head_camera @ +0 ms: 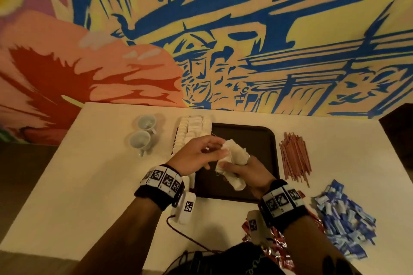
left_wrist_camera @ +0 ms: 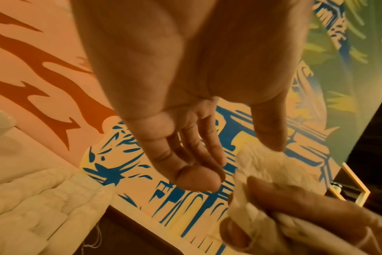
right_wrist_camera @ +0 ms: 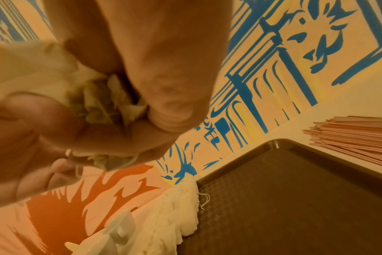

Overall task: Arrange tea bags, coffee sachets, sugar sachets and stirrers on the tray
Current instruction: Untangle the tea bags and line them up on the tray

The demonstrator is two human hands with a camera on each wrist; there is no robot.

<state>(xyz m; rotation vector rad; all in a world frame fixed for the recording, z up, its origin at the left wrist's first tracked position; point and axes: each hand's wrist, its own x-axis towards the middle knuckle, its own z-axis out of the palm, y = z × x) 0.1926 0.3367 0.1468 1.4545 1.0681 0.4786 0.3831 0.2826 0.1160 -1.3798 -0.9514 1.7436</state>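
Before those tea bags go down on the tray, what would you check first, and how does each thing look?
1. Right hand grips the bunch of tea bags: ok.
2. Left hand pinches the top tea bag: cannot tell, fingers look relaxed in the left wrist view.
3. Dark tray floor bare for placing: ok.
4. Bags separated, strings untangled: cannot tell.
5. Stirrers and blue sachets lie off the tray, out of the way: ok.
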